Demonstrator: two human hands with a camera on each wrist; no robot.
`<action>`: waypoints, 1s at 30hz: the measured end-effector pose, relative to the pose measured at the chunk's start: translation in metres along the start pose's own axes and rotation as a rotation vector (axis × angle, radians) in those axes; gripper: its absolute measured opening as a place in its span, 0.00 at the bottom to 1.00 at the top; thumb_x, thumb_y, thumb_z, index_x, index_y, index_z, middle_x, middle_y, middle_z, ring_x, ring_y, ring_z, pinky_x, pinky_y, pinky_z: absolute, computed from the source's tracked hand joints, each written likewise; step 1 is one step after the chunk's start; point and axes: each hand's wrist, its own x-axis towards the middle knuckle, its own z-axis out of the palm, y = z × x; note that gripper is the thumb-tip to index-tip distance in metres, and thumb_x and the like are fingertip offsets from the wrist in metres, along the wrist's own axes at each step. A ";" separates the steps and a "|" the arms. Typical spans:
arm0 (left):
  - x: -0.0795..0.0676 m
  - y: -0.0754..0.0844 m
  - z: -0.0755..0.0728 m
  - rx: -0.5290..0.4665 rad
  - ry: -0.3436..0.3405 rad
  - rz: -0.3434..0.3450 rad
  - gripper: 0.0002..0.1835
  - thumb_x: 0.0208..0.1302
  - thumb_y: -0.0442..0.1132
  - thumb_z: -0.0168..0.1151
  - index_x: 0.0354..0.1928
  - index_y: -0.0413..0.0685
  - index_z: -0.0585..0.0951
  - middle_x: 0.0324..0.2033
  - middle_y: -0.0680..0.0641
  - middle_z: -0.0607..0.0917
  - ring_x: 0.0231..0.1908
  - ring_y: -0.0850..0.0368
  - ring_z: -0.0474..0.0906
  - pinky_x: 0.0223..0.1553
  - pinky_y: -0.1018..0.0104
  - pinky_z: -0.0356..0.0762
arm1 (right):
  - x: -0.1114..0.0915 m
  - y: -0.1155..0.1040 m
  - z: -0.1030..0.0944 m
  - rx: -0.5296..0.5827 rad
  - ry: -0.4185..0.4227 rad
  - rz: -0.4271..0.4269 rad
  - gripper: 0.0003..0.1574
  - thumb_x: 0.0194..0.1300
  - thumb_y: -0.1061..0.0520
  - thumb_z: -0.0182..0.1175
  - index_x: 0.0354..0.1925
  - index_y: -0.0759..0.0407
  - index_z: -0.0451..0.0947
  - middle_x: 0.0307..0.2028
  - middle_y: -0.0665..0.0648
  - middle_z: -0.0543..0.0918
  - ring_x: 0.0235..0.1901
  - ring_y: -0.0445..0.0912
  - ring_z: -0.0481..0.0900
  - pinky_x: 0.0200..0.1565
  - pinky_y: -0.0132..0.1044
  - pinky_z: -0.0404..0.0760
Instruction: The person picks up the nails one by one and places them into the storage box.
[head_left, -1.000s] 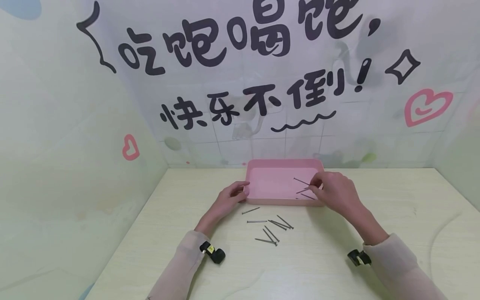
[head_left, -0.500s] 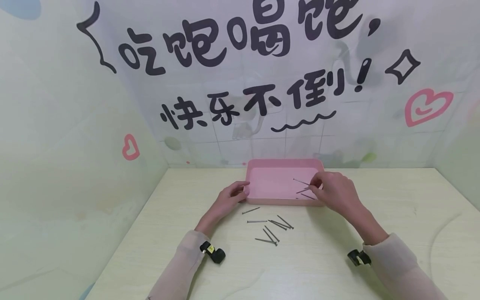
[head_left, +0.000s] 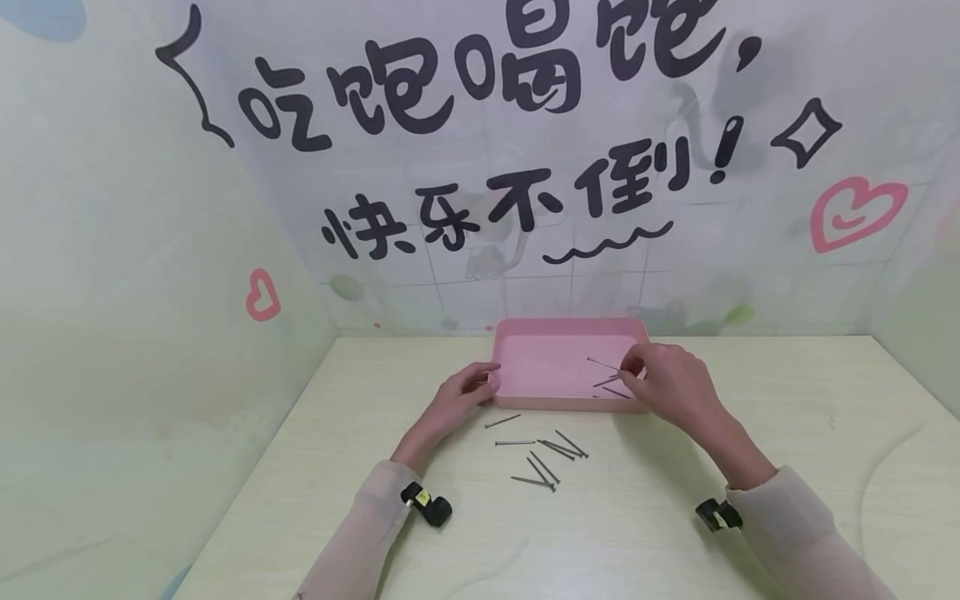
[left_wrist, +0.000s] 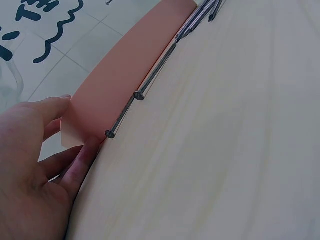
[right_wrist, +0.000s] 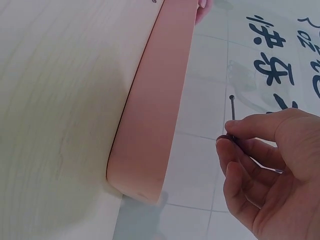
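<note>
The pink tray (head_left: 543,367) lies at the back of the table, in the middle. At its left end my left hand (head_left: 463,387) grips the corner; in the left wrist view the fingers (left_wrist: 56,107) touch the rim and the wall low down. Above the tray's right end, my right hand (head_left: 671,382) pinches a nail (right_wrist: 232,107) between thumb and fingertips, head pointing away from the hand. Below it, a few nails (head_left: 617,393) lie inside the tray, partly hidden by the hand and front wall. Several loose nails (head_left: 543,468) are scattered on the table in front.
A light wood table (head_left: 637,533) carries everything. Behind it stands a white wall (head_left: 420,300) with black lettering and pink hearts, close to the tray's back edge. Side walls bound the table left and right. Each wrist wears a small black camera (head_left: 427,505).
</note>
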 end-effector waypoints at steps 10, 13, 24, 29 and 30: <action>0.000 -0.001 0.001 0.003 0.007 0.000 0.24 0.77 0.47 0.59 0.71 0.54 0.75 0.66 0.42 0.81 0.60 0.50 0.82 0.62 0.57 0.83 | 0.000 0.001 0.002 0.006 0.003 0.001 0.03 0.63 0.62 0.65 0.34 0.60 0.86 0.28 0.54 0.88 0.22 0.43 0.74 0.22 0.34 0.69; 0.000 -0.002 0.001 0.002 0.010 0.005 0.24 0.77 0.46 0.60 0.71 0.55 0.75 0.66 0.43 0.81 0.60 0.50 0.82 0.62 0.57 0.83 | 0.000 0.000 0.001 0.010 0.001 0.001 0.03 0.63 0.62 0.65 0.34 0.60 0.86 0.28 0.53 0.88 0.21 0.43 0.74 0.21 0.34 0.68; 0.001 -0.002 0.000 0.007 0.005 0.011 0.23 0.77 0.47 0.59 0.71 0.54 0.75 0.65 0.42 0.81 0.59 0.50 0.82 0.61 0.57 0.83 | 0.001 0.001 0.004 0.022 -0.016 -0.028 0.03 0.64 0.59 0.67 0.36 0.59 0.86 0.28 0.52 0.88 0.23 0.41 0.76 0.24 0.34 0.72; 0.001 -0.002 0.000 0.004 0.007 0.015 0.24 0.77 0.46 0.59 0.71 0.54 0.75 0.65 0.42 0.81 0.59 0.50 0.82 0.61 0.58 0.83 | 0.001 0.000 0.004 0.020 -0.017 -0.026 0.04 0.64 0.59 0.68 0.36 0.59 0.86 0.28 0.52 0.88 0.24 0.42 0.77 0.24 0.34 0.72; 0.001 -0.002 0.000 0.000 0.008 0.019 0.24 0.77 0.46 0.59 0.71 0.53 0.75 0.65 0.41 0.81 0.59 0.49 0.82 0.61 0.58 0.83 | 0.001 0.000 0.004 0.021 -0.019 -0.025 0.04 0.64 0.59 0.68 0.36 0.59 0.86 0.28 0.52 0.88 0.24 0.42 0.77 0.25 0.34 0.72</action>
